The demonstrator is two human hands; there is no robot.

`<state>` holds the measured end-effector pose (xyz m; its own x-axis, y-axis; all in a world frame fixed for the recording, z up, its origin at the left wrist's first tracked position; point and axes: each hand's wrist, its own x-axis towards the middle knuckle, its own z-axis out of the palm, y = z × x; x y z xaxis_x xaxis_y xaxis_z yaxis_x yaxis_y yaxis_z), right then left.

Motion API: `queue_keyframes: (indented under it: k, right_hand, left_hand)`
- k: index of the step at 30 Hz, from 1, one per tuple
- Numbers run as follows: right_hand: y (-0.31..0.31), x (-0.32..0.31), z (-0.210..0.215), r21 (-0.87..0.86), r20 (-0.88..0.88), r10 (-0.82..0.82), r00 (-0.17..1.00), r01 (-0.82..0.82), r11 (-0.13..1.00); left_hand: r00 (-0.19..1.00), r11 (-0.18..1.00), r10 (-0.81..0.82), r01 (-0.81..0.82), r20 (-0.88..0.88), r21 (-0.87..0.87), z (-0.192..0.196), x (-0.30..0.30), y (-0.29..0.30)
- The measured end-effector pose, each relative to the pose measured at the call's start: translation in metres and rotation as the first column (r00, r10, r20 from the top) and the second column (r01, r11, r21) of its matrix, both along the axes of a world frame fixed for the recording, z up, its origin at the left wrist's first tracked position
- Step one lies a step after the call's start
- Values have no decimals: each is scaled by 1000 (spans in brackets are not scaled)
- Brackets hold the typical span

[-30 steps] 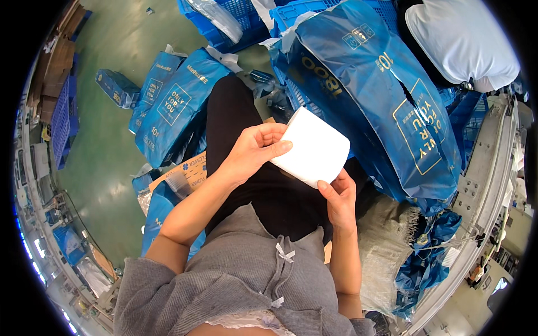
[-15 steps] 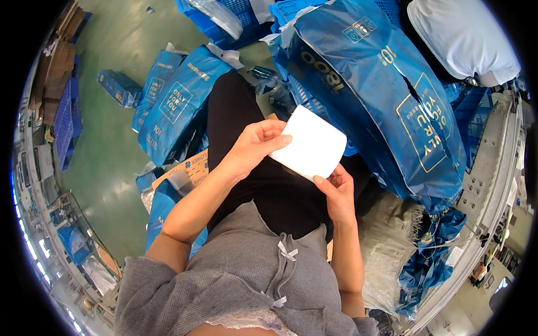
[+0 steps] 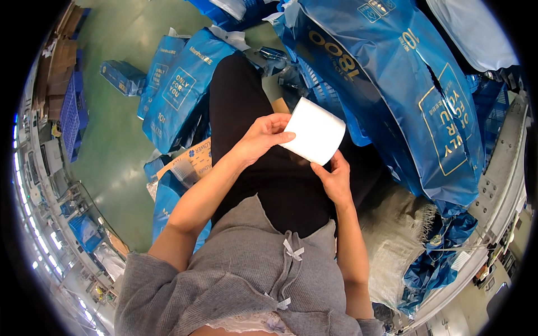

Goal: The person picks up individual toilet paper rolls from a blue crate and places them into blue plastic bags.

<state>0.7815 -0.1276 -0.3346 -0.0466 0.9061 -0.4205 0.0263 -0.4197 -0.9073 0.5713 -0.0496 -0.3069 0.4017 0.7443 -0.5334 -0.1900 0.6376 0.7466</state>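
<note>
A white toilet paper roll point(image 3: 315, 131) is held over my lap between both hands. My left hand point(image 3: 266, 137) grips its left side, thumb on the near face and fingers behind. On the lower right edge, my right hand point(image 3: 334, 176) pinches the roll between thumb and fingers. The fingertips behind the roll are hidden. Just to the right of the roll stands a large blue plastic bag point(image 3: 386, 95), with a long tear down its front.
Several blue printed packages point(image 3: 179, 89) stand on the green floor to the left, near a patterned cardboard piece point(image 3: 196, 159). A woven sack point(image 3: 392, 246) and crumpled blue film point(image 3: 434, 274) lie at right beside a metal rail point(image 3: 499, 168). Blue crates point(image 3: 322, 84) sit beyond.
The roll has tilted slightly, so more of its side shows, and both hands have shifted a little with it. The whole view has moved slightly. Both hands keep their hold.
</note>
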Motion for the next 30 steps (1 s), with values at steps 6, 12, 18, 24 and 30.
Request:
queue_keyframes:
  k: [6, 12, 18, 24, 30]
  right_hand:
    - [3, 1, 10, -144, -249, -161, 955, 128, 981]
    - [4, 8, 21, -196, -299, -239, 924, 186, 963]
    - [5, 12, 32, -219, -340, -263, 903, 197, 956]
    - [1, 9, 38, -71, -276, -209, 938, 198, 978]
    - [-2, 3, 47, -32, -139, -194, 971, 192, 981]
  left_hand:
    - [992, 984, -112, 118, -51, 134, -12, 2, 1]
    - [988, 977, -144, 149, -47, 152, -3, 7, 4]
    - [980, 970, -189, 196, -60, 147, 1, 10, 7]
    - [987, 969, -163, 158, 10, 190, 6, 7, 5]
    - [985, 947, -168, 169, -28, 271, 9, 3, -1]
